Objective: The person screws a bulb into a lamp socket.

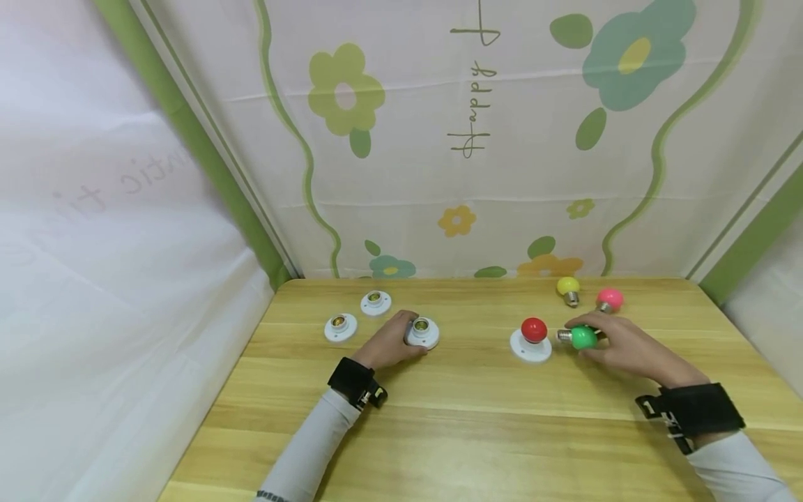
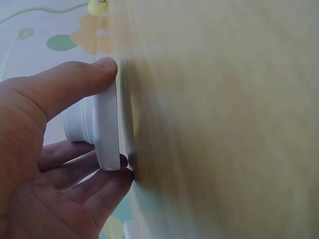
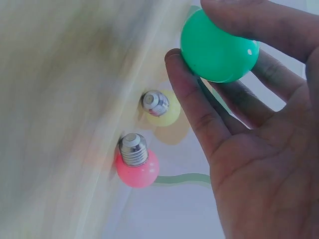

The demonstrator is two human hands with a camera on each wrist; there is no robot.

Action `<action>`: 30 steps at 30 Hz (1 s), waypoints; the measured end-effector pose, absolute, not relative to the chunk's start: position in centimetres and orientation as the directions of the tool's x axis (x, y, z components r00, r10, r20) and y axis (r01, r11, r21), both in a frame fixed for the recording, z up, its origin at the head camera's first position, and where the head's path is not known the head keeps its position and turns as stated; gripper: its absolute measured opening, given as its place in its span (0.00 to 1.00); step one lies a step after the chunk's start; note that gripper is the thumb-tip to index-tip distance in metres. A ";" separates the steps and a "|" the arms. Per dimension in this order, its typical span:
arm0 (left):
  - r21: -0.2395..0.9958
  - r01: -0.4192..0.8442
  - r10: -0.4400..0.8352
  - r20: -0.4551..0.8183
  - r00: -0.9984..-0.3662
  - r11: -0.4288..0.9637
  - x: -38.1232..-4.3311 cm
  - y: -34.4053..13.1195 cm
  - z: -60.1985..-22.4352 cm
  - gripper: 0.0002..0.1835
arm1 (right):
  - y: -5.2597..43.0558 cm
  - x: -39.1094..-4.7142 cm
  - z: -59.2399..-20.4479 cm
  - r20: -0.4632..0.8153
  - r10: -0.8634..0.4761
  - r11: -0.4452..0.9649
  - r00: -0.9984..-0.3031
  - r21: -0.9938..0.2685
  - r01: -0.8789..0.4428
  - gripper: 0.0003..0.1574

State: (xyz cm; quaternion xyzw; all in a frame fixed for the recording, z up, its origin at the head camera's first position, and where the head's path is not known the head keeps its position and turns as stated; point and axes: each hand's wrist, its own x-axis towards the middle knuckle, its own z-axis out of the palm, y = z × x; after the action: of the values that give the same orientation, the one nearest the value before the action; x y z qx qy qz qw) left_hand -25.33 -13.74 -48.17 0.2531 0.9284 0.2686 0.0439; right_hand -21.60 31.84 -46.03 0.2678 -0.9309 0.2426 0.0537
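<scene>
My left hand [image 1: 393, 341] grips a white round lamp socket [image 1: 423, 335] by its base, thumb on one side and fingers on the other. In the left wrist view the socket's base [image 2: 107, 129] is right by the tabletop; whether they touch I cannot tell. A green light bulb [image 1: 583, 337] is held between the thumb and fingers of my right hand [image 1: 627, 348], its metal screw end pointing left. Just left of that bulb, a red light bulb [image 1: 534, 330] stands upright in another white socket [image 1: 530, 351].
Two bulbless white sockets [image 1: 340, 328] [image 1: 376, 302] sit at the back left of the wooden table [image 1: 439, 432]. Beyond my right hand lie a yellow bulb [image 1: 568, 287] and a pink bulb [image 1: 610, 300]. A flower-patterned curtain [image 1: 401, 174] hangs along the far edge.
</scene>
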 end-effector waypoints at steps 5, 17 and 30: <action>0.507 0.458 0.494 0.071 -0.867 0.730 -25.2 -13.8 -48.2 0.38 | 31.7 -21.5 -45.7 0.259 -0.474 0.738 -0.842 -0.405 -0.540 0.34; 0.534 0.458 0.492 0.089 -0.866 0.710 -25.0 -13.7 -48.5 0.37 | 31.4 -21.2 -44.4 0.257 -0.436 0.731 -0.862 -0.458 -0.506 0.32; 0.522 0.492 0.502 0.136 -0.854 0.696 -24.4 -13.1 -48.2 0.39 | 30.6 -21.2 -43.4 0.353 -0.458 0.697 -0.816 -0.426 -0.576 0.32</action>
State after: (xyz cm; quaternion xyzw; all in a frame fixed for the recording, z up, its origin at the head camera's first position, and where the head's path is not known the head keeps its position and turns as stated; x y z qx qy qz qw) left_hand -24.40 -13.07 -48.16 0.2699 0.9209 0.2810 0.0088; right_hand -21.16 30.57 -43.41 0.2827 -0.9146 0.2672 0.1103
